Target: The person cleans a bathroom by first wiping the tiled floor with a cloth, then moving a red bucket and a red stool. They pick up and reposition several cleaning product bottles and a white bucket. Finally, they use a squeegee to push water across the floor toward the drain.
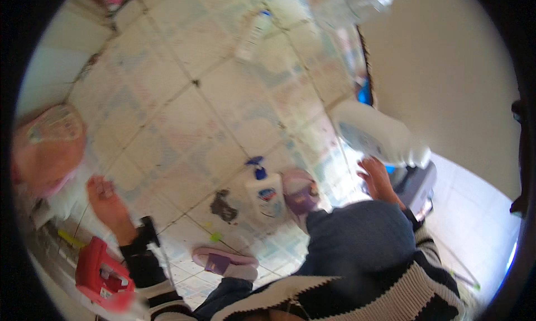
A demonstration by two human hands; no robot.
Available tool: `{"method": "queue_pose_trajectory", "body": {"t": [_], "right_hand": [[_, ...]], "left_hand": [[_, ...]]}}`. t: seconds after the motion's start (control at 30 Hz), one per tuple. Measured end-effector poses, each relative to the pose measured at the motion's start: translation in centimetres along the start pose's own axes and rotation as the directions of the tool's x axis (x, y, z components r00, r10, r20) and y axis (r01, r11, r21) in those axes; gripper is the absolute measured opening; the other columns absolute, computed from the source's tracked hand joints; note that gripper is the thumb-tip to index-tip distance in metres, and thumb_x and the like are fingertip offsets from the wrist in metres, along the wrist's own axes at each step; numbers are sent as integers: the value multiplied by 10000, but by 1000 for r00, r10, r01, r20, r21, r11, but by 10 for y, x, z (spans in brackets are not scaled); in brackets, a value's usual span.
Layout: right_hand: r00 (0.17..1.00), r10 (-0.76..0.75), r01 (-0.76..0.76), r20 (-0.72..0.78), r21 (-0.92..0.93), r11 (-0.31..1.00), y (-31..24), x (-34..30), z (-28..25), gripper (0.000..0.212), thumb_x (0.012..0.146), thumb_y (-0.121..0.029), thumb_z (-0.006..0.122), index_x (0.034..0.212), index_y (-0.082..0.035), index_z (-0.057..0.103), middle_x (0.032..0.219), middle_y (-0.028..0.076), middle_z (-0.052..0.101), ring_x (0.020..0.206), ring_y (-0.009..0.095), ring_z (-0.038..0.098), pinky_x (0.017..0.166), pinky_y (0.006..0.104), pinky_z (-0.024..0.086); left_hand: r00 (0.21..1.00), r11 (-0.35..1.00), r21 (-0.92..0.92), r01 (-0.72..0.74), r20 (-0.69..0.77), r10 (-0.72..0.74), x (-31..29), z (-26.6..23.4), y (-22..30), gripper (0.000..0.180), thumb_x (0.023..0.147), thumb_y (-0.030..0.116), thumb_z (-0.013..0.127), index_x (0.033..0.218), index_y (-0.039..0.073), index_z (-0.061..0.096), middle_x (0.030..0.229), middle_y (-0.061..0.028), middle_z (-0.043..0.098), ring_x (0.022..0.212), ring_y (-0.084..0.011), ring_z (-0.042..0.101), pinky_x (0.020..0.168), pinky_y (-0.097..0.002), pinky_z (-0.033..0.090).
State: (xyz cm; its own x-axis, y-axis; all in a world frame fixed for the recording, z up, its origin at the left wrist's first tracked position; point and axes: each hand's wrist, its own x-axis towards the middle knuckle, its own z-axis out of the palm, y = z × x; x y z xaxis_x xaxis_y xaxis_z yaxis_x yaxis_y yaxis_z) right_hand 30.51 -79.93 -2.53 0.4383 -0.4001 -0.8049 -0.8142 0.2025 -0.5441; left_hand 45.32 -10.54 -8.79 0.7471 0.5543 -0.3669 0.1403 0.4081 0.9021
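My left hand [109, 203] hangs over the tiled floor at the left, fingers loosely curled and apart, with nothing visible in it. Nearest to it are a pink, rounded container or pack [53, 148] and a red plastic container [100, 270] with a handle opening. On the right, my right hand [377, 178] has its fingers spread beside a large white jug [368, 131]. It appears empty; whether its fingertips touch the jug is unclear. A white pump bottle [265, 198] with a blue pump head is between my feet.
A white bottle with a blue cap [254, 36] is farther off on the tiles. A transparent bottle [363, 5] stands beside a pale panel [441, 69]. A dark patch [223, 206] marks the floor near my pink-and-purple slipper [223, 259]. A grey object [416, 187] is behind my right hand.
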Motion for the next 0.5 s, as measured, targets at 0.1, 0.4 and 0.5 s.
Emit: {"method": "queue_pose_trajectory", "body": {"t": [0.1,0.4,0.5], "right_hand": [[967,86,-114,-240,-104,988,14,2,-38,544,866,-318,683,1276,-22,480,1134,82,592,967,186,595,750,306,490],[921,-389,368,-19,-288,884,-25,-9,-31,640,792,-142,729,1331,-28,403,1202,100,531,1084,218,511,972,374,402],[976,-217,216,-8,-61,974,-35,-18,-7,571,784,-65,678,1303,-21,446,1160,68,555,1091,175,513,956,330,401]], "left_hand": [[998,985,171,-9,61,-2,-90,156,-8,312,972,150,520,1258,31,480,1188,-86,574,1021,-173,570,860,-302,466],[836,960,277,54,513,-194,-170,237,-46,223,979,133,515,1176,42,568,1105,-81,623,948,-166,604,832,-306,483],[606,939,326,109,727,-323,-198,249,-94,242,951,130,532,1172,31,550,1124,-95,576,1093,-207,528,973,-344,419]]}}
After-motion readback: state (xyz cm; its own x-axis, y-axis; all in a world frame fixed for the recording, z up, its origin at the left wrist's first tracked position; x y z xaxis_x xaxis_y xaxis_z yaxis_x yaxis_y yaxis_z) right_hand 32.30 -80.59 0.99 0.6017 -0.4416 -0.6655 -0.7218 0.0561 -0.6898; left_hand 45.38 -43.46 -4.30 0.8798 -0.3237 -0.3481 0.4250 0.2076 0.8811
